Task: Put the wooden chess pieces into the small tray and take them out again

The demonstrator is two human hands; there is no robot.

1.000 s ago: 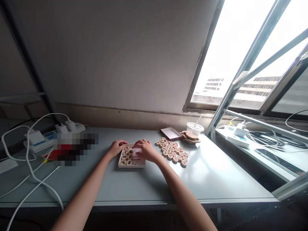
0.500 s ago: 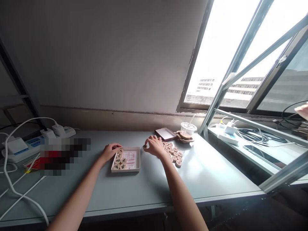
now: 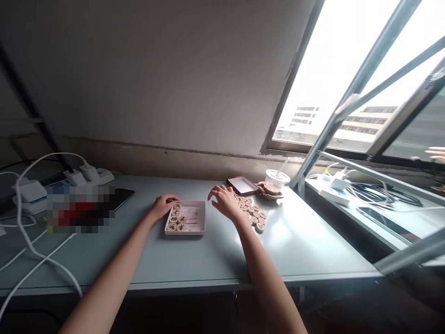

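Note:
A shallow white box [image 3: 187,233] sits on the grey table, with several round wooden pieces bearing black characters [image 3: 181,227] along its left side. My left hand [image 3: 163,205] grips the box's upper left edge with its fingers bent over the rim. To the right of the box, my right hand [image 3: 224,201] hovers with thumb and fingers apart; no piece shows between them. Many more round wooden pieces [image 3: 259,227] lie loose beside and partly behind my right hand and wrist.
Behind the loose pieces are an open box lid [image 3: 242,185] and a lidded plastic cup [image 3: 277,177] on a brown holder. Power strips [image 3: 100,176], white cables [image 3: 52,260] and a dark phone [image 3: 123,197] lie at the left. A metal frame [image 3: 313,162] stands right; another person's hand [image 3: 436,153] shows there.
The black-character piece between my right fingertips is no longer visible, and those fingers have spread. My left hand stays on the box. The camera view has shifted.

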